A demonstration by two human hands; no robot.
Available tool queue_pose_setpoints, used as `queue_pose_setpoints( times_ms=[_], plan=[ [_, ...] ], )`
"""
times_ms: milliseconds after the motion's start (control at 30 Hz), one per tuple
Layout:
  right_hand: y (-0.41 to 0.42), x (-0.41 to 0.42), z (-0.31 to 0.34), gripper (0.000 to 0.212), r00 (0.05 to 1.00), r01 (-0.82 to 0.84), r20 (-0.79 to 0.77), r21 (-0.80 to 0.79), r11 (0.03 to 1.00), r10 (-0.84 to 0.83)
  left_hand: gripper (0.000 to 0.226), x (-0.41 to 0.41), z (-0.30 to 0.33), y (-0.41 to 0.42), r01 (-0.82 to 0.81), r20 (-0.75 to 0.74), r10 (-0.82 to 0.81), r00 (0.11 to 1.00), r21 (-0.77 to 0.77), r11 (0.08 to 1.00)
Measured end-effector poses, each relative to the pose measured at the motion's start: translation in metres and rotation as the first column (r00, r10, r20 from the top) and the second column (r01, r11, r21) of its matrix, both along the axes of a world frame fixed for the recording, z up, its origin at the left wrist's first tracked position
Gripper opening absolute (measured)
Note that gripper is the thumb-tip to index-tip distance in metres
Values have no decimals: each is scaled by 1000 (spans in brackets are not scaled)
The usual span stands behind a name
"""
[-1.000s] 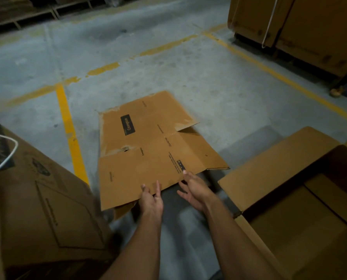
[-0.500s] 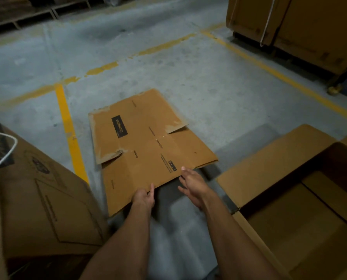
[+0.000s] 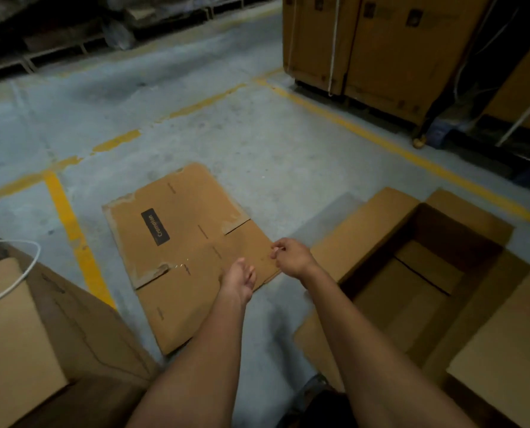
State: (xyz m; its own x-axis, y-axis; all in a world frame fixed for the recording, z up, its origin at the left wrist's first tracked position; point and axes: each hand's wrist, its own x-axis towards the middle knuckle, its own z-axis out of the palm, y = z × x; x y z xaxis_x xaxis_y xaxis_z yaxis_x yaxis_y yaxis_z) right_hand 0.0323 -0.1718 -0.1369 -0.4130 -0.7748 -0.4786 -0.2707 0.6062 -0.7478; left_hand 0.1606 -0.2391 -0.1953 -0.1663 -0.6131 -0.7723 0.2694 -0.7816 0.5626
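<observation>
A flattened brown cardboard box with a dark label lies flat on the grey concrete floor ahead of me. My left hand hovers over its near right part, fingers relaxed, holding nothing. My right hand is just over the sheet's right edge with its fingers loosely curled; nothing is visibly in them. Both bare forearms reach forward from the bottom of the view.
An open cardboard box with raised flaps stands on the right. Another box with a white strap is at the left. Tall strapped cartons stand at the back right. Yellow lines mark the floor.
The flattened box has dropped from my hands onto the floor and lies flat. Both hands have let go and lifted off its near edge.
</observation>
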Motion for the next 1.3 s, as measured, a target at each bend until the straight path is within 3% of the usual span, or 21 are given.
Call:
queue_pose_setpoints(
  times_ms=[67,167,333,467,600,800,900,967,1033,1133,1300],
  plan=[
    [25,-16,38,29,997,7,-78,-19,1000,-8,40,-29,41,6,119,-46,-124,991,-98,988],
    [76,-47,92,28,975,90,-197,-82,993,-104,30,-74,110,33,332,-1,-345,939,-267,905],
    [195,-90,177,31,854,328,-384,-130,936,-352,17,-153,210,131,648,112,-696,709,-493,580],
    [293,-111,226,28,721,450,-525,-141,882,-452,17,-204,253,237,748,208,-838,504,-591,303],
    [383,-116,243,29,662,542,-546,-123,831,-512,19,-228,257,318,787,250,-890,380,-593,170],
    [508,-103,193,36,681,602,-537,25,798,-498,17,-211,217,401,912,486,-866,116,-397,-100],
    [549,-88,170,83,859,431,-379,178,884,-343,18,-192,196,421,938,548,-831,98,-331,-108],
    [562,-73,161,114,955,276,-188,295,915,-228,18,-182,184,428,939,585,-793,167,-341,-54],
    [567,-61,153,129,981,195,-94,371,908,-172,16,-174,176,430,931,631,-739,237,-366,-14],
    [564,-43,140,129,979,181,-162,397,900,-126,16,-162,171,427,916,636,-701,322,-397,60],
    [558,-23,110,81,884,248,-465,387,888,-44,15,-140,164,406,927,590,-741,320,-357,117]
  ],
)
